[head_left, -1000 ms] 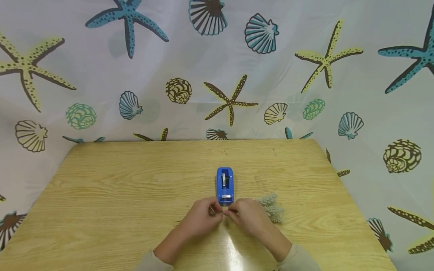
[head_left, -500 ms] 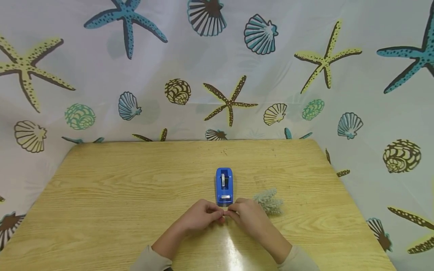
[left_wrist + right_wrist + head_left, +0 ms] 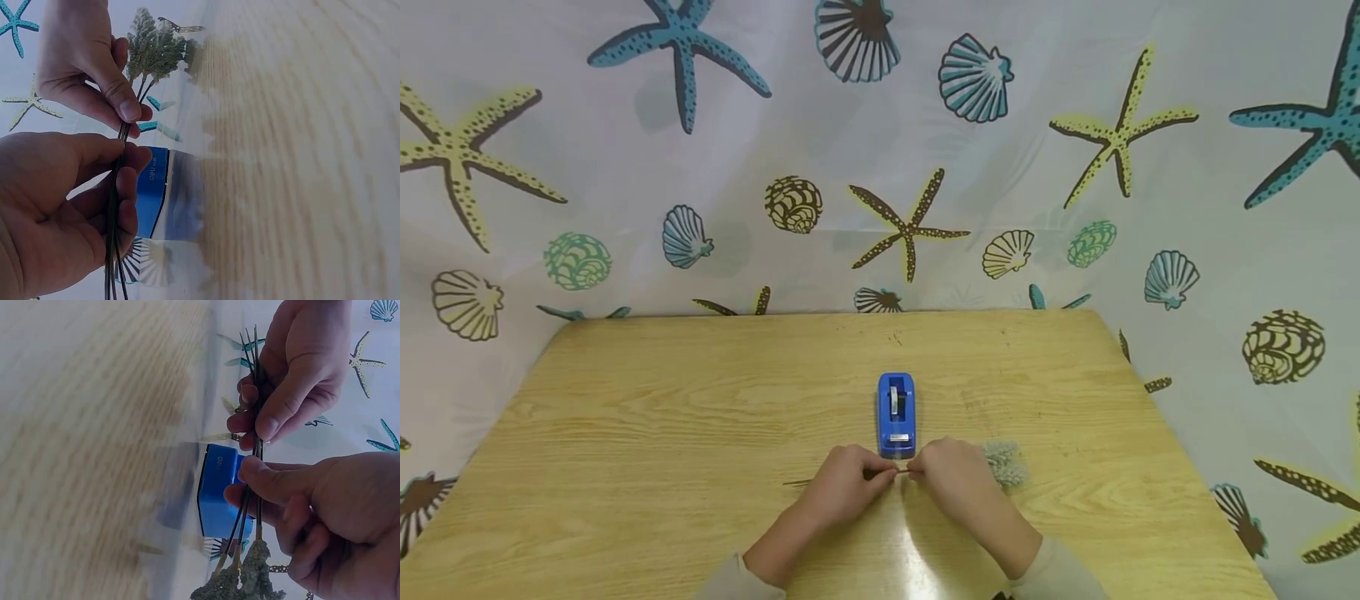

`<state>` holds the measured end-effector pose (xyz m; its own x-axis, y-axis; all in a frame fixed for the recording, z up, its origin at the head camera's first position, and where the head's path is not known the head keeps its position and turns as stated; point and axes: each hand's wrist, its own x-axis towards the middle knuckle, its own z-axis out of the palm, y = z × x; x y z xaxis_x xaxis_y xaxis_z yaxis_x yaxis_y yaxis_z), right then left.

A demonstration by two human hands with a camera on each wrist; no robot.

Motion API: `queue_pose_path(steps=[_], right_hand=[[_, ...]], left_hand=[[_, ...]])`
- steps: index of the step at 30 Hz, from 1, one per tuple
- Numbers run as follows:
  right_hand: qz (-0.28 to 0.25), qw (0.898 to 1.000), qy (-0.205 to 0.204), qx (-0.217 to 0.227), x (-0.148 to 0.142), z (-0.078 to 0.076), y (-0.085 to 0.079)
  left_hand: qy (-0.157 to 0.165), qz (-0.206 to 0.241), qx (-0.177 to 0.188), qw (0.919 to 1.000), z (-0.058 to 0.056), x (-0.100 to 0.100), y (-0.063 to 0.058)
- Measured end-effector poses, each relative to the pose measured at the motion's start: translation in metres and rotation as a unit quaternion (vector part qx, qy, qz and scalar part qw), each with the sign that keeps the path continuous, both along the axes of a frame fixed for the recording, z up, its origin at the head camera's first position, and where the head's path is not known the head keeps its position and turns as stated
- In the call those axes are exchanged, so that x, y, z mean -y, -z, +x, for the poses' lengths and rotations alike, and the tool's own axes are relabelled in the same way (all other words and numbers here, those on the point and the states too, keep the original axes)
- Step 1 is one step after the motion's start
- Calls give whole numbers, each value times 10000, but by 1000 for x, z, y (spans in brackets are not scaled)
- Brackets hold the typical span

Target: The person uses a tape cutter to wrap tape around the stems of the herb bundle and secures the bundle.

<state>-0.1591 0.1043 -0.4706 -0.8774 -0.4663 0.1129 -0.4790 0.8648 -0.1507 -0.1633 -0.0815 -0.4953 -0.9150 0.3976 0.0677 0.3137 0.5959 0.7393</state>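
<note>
My left hand [image 3: 847, 483] and right hand [image 3: 955, 479] meet close together at the table's middle, both pinching a small bunch of artificial flower stems. The thin dark stems [image 3: 112, 231] run through the left hand's thumb and fingers, their bare ends pointing left. Past the right hand, the bushy grey-green flower heads [image 3: 1006, 464] stick out to the right; three heads [image 3: 240, 575] show in the right wrist view. A short stretch of stem is bare between the fingertips. Just beyond the hands stands a blue tape dispenser [image 3: 897, 427], its cutter end facing them.
The wood-grain table [image 3: 685, 400] stretches out on both sides of the hands. Behind it and to its sides hangs a white curtain [image 3: 737, 158] printed with starfish and shells. The tape roll [image 3: 893, 400] sits in the dispenser's well.
The flower heads have turned, swinging away and then back toward me. Stem ends reappear left of the left hand. The fingertips are slightly farther apart; the dispenser stays put.
</note>
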Motion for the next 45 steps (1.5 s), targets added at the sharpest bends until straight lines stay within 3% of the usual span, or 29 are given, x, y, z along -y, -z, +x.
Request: queue_pose_path(steps=[10, 15, 26, 30, 36, 45], right_hand=[[-404, 9990, 149, -77, -2, -6, 3], [-507, 9975, 143, -476, -1, -8, 8], [-384, 9896, 68, -1381, 0, -10, 20], [-197, 9940, 58, -1073, 0, -9, 18], [293, 9982, -116, -509, 2, -7, 9], [321, 9991, 112, -270, 4, -6, 7]], left_hand=[[-105, -80, -25, 9999, -1, -1, -1], [-119, -162, 16, 9998, -4, -2, -3], [311, -399, -164, 9986, -9, 1, -2], [265, -515, -388, 9976, -10, 1, 0], [119, -623, -397, 9972, -10, 0, 3], [-72, -660, -541, 9963, -9, -1, 3]])
